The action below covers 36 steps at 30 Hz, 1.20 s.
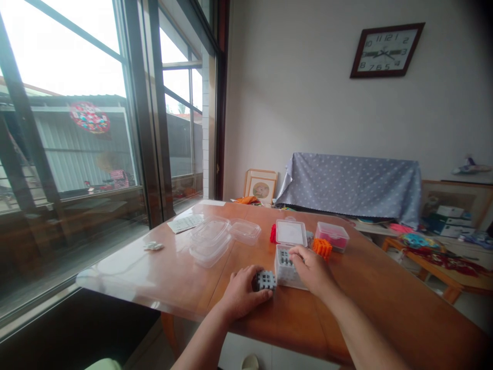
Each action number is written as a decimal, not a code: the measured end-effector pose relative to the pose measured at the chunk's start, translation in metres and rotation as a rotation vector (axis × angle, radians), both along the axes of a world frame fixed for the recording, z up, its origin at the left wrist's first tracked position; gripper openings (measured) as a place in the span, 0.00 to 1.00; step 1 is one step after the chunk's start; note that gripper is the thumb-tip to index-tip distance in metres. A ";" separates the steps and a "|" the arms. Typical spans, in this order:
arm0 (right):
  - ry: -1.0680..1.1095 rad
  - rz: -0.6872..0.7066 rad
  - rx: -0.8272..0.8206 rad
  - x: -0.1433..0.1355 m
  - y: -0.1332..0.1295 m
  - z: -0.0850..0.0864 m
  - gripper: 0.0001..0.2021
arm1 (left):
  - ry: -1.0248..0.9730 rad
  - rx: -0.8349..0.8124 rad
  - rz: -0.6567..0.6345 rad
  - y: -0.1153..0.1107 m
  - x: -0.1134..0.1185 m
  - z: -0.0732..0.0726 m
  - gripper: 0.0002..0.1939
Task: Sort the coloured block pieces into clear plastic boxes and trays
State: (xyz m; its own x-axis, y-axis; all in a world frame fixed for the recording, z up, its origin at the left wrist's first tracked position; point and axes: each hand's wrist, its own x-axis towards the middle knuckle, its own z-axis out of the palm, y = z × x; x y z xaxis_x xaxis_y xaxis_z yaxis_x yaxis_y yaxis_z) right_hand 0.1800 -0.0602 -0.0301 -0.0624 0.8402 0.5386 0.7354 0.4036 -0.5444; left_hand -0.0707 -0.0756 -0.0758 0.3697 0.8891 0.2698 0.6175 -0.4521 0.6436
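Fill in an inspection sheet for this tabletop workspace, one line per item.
Surface: brown table, glossy, reflections on its left side.
Things in use: gray blocks beside an open clear box with gray pieces inside.
Clutter: orange blocks, red blocks, lidded box, clear containers, printed sheet.
Grip: left hand around the gray blocks; right hand at the open clear box, hold unclear.
Cables: nothing seen.
Surroundings: window, clock, spotted cloth.
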 end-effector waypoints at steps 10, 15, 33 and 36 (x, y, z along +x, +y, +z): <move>-0.304 0.046 -0.269 -0.053 -0.036 -0.005 0.21 | 0.001 0.041 -0.011 -0.001 0.001 0.001 0.26; -0.403 -0.026 -0.378 -0.058 -0.040 -0.007 0.19 | -0.009 0.046 -0.002 -0.002 0.002 0.001 0.25; 0.482 0.210 -0.255 -0.028 -0.017 -0.018 0.16 | -0.001 0.005 0.006 0.000 0.001 -0.001 0.30; 0.463 0.130 -0.125 -0.006 -0.007 -0.005 0.18 | 0.000 -0.005 -0.004 0.000 0.001 0.001 0.29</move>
State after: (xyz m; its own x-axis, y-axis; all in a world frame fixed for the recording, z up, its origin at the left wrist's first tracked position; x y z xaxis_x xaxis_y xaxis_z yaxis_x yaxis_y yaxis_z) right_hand 0.1739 -0.0671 -0.0351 0.0509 0.9012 0.4305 0.3525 0.3871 -0.8520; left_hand -0.0699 -0.0758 -0.0748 0.3735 0.8889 0.2651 0.6160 -0.4513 0.6457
